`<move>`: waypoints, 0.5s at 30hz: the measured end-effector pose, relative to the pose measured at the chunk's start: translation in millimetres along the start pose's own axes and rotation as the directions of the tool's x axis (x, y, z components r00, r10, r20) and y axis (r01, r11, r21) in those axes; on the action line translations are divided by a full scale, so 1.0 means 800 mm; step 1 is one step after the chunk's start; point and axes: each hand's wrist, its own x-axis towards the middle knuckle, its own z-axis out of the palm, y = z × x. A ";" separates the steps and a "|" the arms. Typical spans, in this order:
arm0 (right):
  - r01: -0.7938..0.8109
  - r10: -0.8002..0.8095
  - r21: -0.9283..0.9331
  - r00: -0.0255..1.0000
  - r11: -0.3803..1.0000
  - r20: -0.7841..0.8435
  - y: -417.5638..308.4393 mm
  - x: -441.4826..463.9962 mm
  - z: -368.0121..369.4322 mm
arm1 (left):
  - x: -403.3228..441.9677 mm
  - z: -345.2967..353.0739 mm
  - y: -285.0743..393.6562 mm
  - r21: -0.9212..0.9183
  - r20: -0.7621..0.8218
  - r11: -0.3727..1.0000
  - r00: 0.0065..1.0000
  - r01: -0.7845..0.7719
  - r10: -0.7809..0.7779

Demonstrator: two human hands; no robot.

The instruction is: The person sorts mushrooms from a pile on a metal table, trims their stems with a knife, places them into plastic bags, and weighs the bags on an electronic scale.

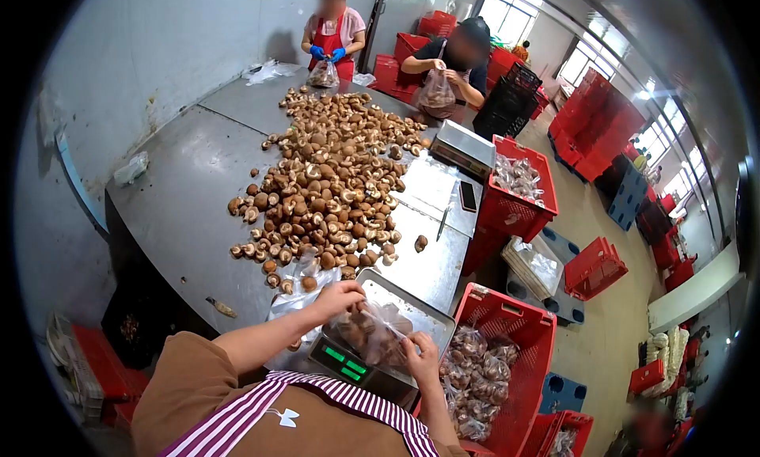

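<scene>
A clear plastic bag of mushrooms (370, 335) rests over the pan of a weighing scale (408, 299). My left hand (340, 299) grips the bag's upper left side, fingers closed on the plastic. On the right, my right hand (421, 352) pinches the bag's other edge. Green digits glow on the scale's display (343, 362), too small to read surely. Just beyond my left hand lie loose plastic bags (297, 287). A large heap of brown mushrooms (324, 180) spreads over the metal table (190, 196).
Beside my right arm stands a red crate (540, 354) holding bagged mushrooms. Another red crate (546, 160), a second scale (463, 147), a phone (468, 196) and a pen (443, 223) are farther off. Two co-workers (336, 37) handle bags across the table.
</scene>
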 end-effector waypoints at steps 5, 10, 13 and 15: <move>-0.051 0.051 -0.037 0.998 0.998 -0.023 0.022 -0.010 0.011 | -0.002 -0.018 -0.035 -0.049 0.065 0.993 0.993 0.105 -0.102; -0.013 0.037 -0.282 0.996 0.959 0.081 -0.012 0.007 0.003 | -0.028 0.008 0.032 0.738 0.127 0.667 0.992 -0.102 0.012; 0.048 -0.030 -0.291 0.997 0.955 0.066 0.003 0.006 0.017 | -0.027 0.018 0.010 0.816 0.145 0.551 0.985 -0.172 0.092; 0.056 -0.053 -0.279 0.998 0.959 0.021 0.002 0.008 0.022 | -0.026 0.025 0.004 0.715 0.176 0.600 0.923 -0.360 0.343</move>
